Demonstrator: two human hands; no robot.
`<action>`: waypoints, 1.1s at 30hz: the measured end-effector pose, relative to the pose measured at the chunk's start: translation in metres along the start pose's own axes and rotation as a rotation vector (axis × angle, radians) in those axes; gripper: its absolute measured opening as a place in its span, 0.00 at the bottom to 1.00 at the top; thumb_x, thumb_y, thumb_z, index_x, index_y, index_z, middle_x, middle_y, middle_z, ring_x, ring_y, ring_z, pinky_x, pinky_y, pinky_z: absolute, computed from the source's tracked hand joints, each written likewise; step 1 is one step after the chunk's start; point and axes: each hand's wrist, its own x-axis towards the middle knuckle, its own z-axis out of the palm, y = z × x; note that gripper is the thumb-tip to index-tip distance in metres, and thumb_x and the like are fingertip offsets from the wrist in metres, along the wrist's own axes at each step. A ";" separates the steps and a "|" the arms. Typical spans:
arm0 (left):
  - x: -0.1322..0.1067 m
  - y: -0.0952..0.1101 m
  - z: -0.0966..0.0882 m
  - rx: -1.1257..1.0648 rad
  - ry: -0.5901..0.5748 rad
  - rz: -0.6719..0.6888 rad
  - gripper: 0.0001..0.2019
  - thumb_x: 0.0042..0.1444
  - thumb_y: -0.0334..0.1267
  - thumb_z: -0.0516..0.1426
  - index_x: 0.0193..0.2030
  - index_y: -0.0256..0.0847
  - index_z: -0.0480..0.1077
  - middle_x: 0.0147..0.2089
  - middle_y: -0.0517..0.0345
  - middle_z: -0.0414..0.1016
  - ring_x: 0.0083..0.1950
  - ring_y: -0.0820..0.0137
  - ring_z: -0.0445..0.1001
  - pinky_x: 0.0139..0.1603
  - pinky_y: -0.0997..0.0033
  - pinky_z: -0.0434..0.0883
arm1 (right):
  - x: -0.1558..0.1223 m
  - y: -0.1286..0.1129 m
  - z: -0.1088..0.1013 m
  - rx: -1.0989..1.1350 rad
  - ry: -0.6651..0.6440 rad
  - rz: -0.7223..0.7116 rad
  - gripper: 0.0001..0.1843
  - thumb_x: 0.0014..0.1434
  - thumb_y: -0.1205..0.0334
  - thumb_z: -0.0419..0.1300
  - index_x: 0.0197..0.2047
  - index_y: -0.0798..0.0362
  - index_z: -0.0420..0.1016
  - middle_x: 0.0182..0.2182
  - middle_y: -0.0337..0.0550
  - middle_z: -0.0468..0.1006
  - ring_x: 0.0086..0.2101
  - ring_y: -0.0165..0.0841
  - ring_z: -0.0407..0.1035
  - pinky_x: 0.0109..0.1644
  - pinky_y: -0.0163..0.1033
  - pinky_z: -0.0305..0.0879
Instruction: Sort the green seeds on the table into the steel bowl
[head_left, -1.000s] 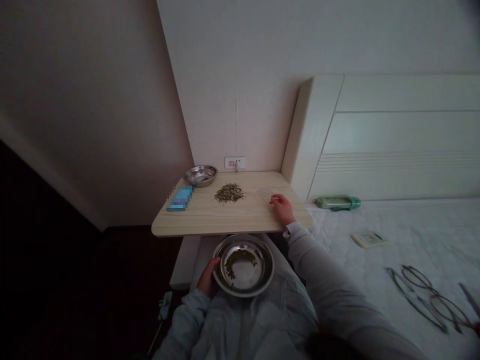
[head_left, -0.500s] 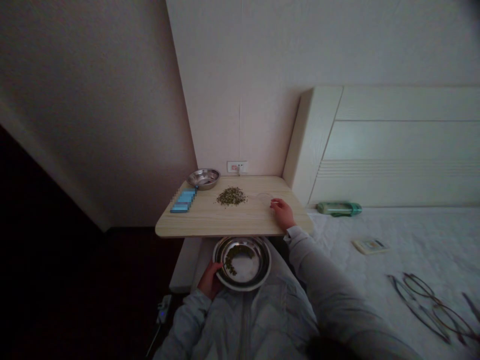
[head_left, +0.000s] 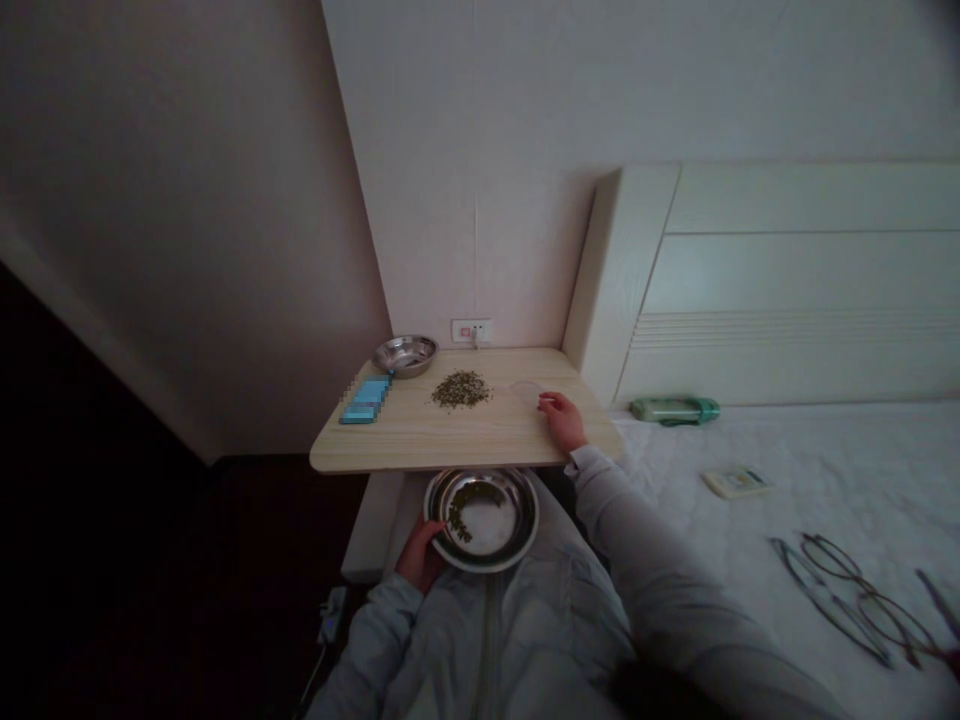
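My left hand (head_left: 421, 556) is closed on the rim of a steel bowl (head_left: 525, 545), thumb over the edge, at my lap just below the table. Dark green bits (head_left: 459, 522) lie in a curve along the left and top of the bowl's inside. Over the right part of the table, my right hand (head_left: 562, 422) pinches a clear, rounded, flat piece (head_left: 525, 391), faint against the wood; its exact kind is hard to make out. Left of that piece, a loose pile of small green-brown bits (head_left: 460, 390) is spread on the tabletop.
On the wooden table (head_left: 397, 445) stand a second steel bowl (head_left: 406, 356) at the back left and a blurred-out phone (head_left: 366, 400). A wall socket (head_left: 472, 331) is behind. The bed at right holds a green bottle (head_left: 675, 410), a small pale box (head_left: 736, 481) and eyeglasses (head_left: 832, 598).
The view has shifted slightly. Both hands stay in nearly the same places, the left on the steel bowl and the right with the clear piece; the pile looks unchanged.
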 end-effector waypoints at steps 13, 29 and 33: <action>0.007 -0.003 -0.007 0.002 -0.023 0.008 0.07 0.38 0.29 0.55 0.29 0.37 0.68 0.28 0.57 0.74 0.34 0.65 0.72 0.35 0.67 0.66 | -0.002 -0.003 0.001 -0.030 -0.015 -0.016 0.15 0.45 0.55 0.51 0.34 0.53 0.69 0.24 0.39 0.72 0.26 0.29 0.65 0.32 0.36 0.59; -0.005 0.001 0.005 0.016 0.026 0.024 0.02 0.37 0.29 0.55 0.22 0.38 0.67 0.25 0.56 0.74 0.32 0.63 0.72 0.34 0.66 0.66 | -0.049 -0.003 -0.041 -0.322 -0.162 -0.331 0.14 0.51 0.56 0.47 0.35 0.52 0.70 0.33 0.44 0.72 0.32 0.33 0.65 0.38 0.38 0.61; -0.005 0.002 0.006 0.008 0.009 0.015 0.02 0.38 0.30 0.55 0.22 0.37 0.67 0.26 0.55 0.74 0.33 0.63 0.72 0.35 0.66 0.66 | -0.061 -0.007 -0.049 -0.563 -0.270 -0.469 0.15 0.54 0.60 0.45 0.37 0.51 0.70 0.35 0.45 0.71 0.36 0.34 0.64 0.40 0.39 0.60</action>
